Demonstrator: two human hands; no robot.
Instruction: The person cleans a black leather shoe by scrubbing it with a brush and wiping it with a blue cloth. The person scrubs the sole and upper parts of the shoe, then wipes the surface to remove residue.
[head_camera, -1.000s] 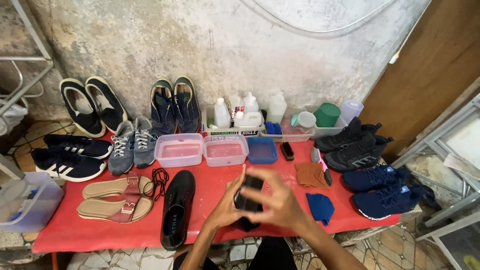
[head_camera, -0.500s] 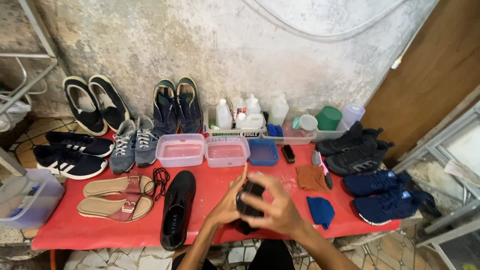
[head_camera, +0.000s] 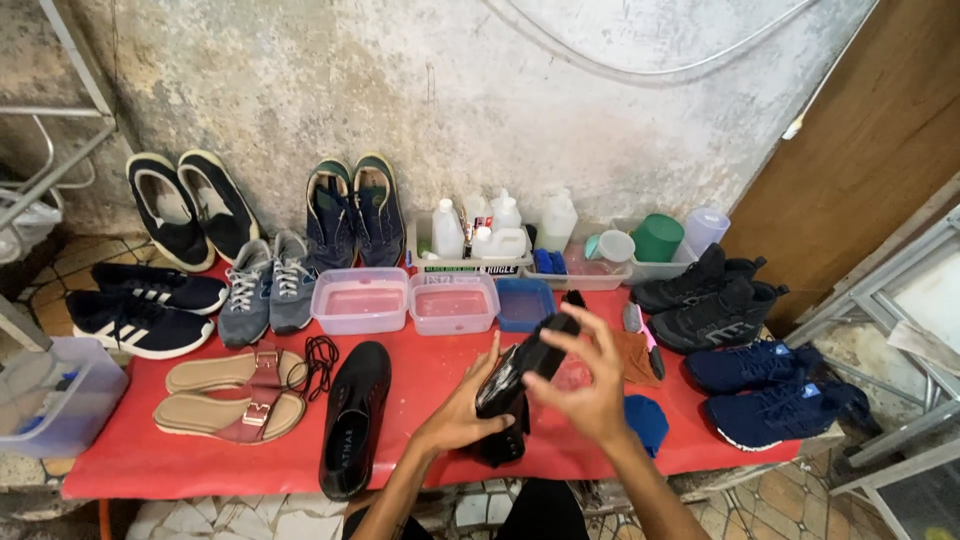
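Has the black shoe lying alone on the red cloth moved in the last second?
No. The black shoe keeps its place beside the sandals, below the pink tubs.

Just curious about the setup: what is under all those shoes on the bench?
A red cloth lies under them, with the tan sandals, the black leather shoe and the navy trainers on it. The bench surface beneath it is covered.
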